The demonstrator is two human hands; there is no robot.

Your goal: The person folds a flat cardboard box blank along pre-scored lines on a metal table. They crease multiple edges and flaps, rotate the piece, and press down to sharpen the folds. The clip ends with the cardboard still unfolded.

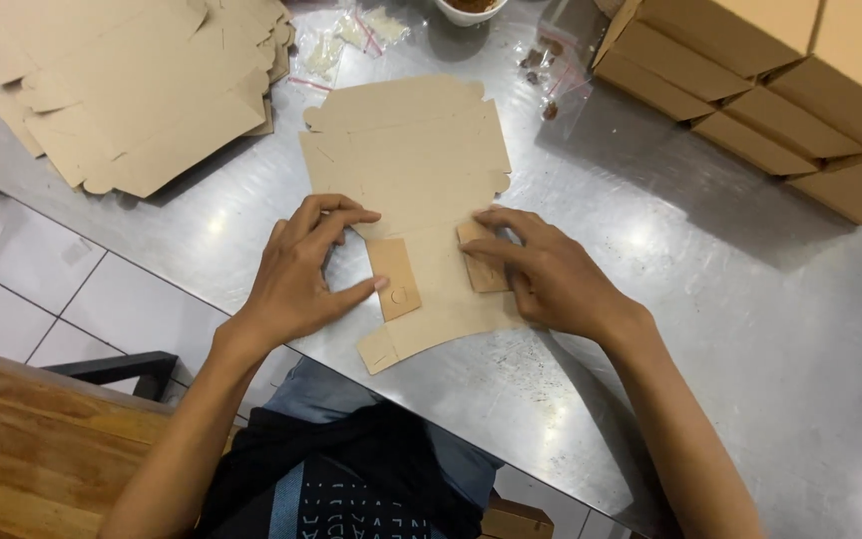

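Grip, both hands: the left hand (pixel 301 274) presses a narrow side flap (pixel 394 279) of a flat die-cut cardboard box blank (pixel 411 170), fingertips on the fold line and thumb against the flap's outer edge; the right hand (pixel 541 274) lies with fingers spread flat over the opposite flap (pixel 481 268). Neither hand closes around the cardboard — both bear down on it, fingers extended. The blank lies unfolded near the front edge of a stainless-steel table (pixel 730 329), its broad panel pointing away from the person.

Packages: a loose stack of identical brown flat blanks (pixel 132 85) at far left; rows of assembled brown cardboard boxes (pixel 780 90) stacked at far right. Containers: small clear zip bags with red seal lines (pixel 336 45) hold pale pieces, and another bag (pixel 549 70) holds dark brown pieces; a white bowl (pixel 469 10), cut off by the upper frame edge, holds something brown.

Surroundings: white floor tiles (pixel 42 289) — visible at left — and a wooden surface (pixel 32 449) at lower left.
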